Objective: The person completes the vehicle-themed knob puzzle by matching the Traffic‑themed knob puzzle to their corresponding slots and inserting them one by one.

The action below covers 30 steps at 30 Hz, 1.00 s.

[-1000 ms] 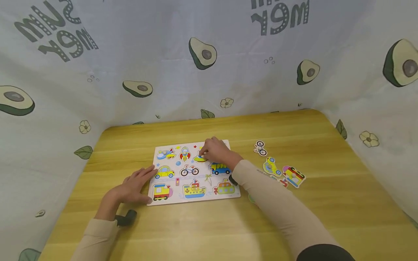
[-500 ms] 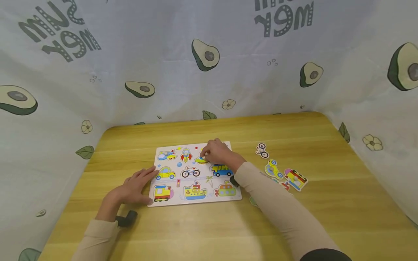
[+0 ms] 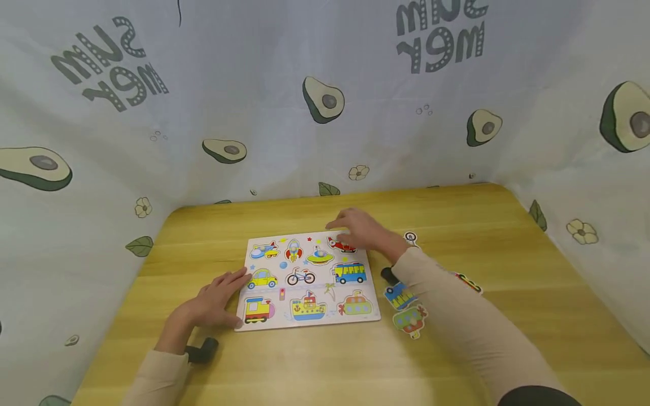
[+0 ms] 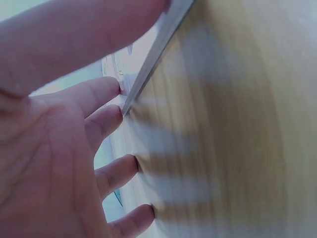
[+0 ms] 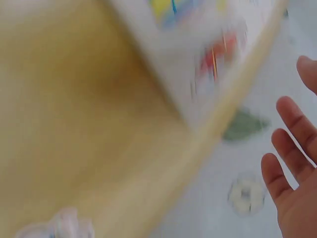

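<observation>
A white puzzle board [image 3: 282,311] printed with coloured vehicles lies on the wooden table. My left hand [image 3: 213,301] rests along its left edge, thumb and fingers spread. In the left wrist view the fingertips of that hand [image 4: 54,153] touch the board's edge and the tabletop. Over the board's top right corner hovers my right hand [image 3: 364,230], partly covering the red helicopter [image 3: 341,244]. Loosely extended fingers with nothing between them show on the right hand [image 5: 297,163] in the right wrist view. The green and yellow flying saucer piece [image 3: 320,257] sits in its outline.
Right of the board lie a loose bus piece [image 3: 400,296] and a submarine piece [image 3: 410,319]. Behind the right sleeve [image 3: 457,316] peek a bicycle piece [image 3: 410,237] and a train piece [image 3: 469,283]. A white avocado-print cloth [image 3: 274,169] hangs behind the table.
My right hand has let go of the flying saucer piece and moved right and away, uncovering it and the helicopter. My left hand stays at the board's edge. The head view has tilted slightly up.
</observation>
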### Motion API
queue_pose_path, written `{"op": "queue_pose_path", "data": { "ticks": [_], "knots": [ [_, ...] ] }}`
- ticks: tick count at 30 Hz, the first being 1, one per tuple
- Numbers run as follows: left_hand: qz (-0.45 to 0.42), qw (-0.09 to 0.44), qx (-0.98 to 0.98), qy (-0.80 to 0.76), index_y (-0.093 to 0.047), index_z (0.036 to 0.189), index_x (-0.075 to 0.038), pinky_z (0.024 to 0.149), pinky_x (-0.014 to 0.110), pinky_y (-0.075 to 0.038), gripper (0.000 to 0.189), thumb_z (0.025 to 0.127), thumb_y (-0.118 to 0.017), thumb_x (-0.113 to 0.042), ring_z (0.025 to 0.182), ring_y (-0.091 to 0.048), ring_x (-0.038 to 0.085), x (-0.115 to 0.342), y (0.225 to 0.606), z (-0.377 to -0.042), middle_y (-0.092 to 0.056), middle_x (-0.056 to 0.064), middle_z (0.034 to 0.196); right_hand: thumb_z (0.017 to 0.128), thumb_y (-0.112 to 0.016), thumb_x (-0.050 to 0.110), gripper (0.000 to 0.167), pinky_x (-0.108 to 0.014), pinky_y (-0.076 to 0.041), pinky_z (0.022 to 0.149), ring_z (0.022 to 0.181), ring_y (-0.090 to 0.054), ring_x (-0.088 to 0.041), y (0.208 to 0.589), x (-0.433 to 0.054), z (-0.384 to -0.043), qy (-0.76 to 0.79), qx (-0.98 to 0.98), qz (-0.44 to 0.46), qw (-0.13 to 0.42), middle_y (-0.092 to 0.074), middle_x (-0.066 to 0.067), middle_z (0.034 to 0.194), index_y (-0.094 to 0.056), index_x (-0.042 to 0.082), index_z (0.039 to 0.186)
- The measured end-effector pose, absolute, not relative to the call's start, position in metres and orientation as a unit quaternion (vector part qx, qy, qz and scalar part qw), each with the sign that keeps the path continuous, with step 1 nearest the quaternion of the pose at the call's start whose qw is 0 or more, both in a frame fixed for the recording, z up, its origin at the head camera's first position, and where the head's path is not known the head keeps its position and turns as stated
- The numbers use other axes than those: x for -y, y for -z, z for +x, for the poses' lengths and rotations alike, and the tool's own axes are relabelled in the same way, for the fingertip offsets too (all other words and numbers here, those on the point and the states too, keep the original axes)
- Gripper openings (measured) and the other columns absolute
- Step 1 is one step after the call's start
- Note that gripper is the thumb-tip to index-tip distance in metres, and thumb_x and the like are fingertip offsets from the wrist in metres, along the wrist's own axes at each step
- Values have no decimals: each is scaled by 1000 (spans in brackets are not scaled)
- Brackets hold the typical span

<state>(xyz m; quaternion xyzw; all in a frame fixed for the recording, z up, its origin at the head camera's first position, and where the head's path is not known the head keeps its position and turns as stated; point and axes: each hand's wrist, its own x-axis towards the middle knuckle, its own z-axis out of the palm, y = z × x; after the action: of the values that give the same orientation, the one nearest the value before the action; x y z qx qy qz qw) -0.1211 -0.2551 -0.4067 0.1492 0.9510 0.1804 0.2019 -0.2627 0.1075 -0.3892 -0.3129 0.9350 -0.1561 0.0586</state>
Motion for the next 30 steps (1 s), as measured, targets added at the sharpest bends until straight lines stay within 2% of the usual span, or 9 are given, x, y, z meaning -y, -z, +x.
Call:
{"op": "queue_pose_path", "data": {
  "ticks": [3,8,12,19,24,30],
  "knots": [
    [148,193,-953,-182,-35,154,-14,109,77,-22,97,72,-83,-30,147,-22,49,257,409,-121,-26,13,165,96,-62,15,35,-52,-48,100,119,-55,-37,370,-143,-274,192,-940,-280,31,-59,-20,131,-65,12,130],
    [139,193,-953,-186,-34,155,-15,109,78,-20,97,72,-82,-29,147,-20,50,262,410,-121,-24,12,165,97,-58,11,35,-61,-40,105,122,-49,-45,351,-193,-283,230,-942,-241,44,-54,-28,132,-62,2,131],
    [143,195,-952,-188,-33,155,-16,108,78,-19,97,72,-82,-29,147,-19,50,264,411,-121,-23,12,166,97,-58,9,35,-64,-37,107,125,-47,-49,348,-228,-280,227,-948,-217,54,-57,-29,133,-62,0,130],
    [146,200,-950,-190,-33,155,-15,108,78,-19,97,72,-83,-29,147,-19,50,262,413,-122,-23,13,165,97,-59,10,35,-67,-31,112,134,-40,-51,346,-285,-268,203,-960,-181,68,-53,-30,140,-61,0,131],
    [155,198,-949,-191,-34,155,-14,108,78,-20,97,72,-82,-31,147,-21,50,260,413,-122,-23,14,165,95,-62,8,34,-67,-38,106,126,-48,-50,351,-307,-259,184,-965,-180,57,-58,-30,133,-64,-1,127],
    [168,184,-946,-206,-37,153,-12,105,79,-24,95,72,-82,-32,145,-21,50,261,417,-122,-24,15,164,91,-65,7,31,-63,-43,101,117,-56,-45,368,-307,-256,156,-965,-207,52,-66,-26,124,-69,2,121]
  ]
}}
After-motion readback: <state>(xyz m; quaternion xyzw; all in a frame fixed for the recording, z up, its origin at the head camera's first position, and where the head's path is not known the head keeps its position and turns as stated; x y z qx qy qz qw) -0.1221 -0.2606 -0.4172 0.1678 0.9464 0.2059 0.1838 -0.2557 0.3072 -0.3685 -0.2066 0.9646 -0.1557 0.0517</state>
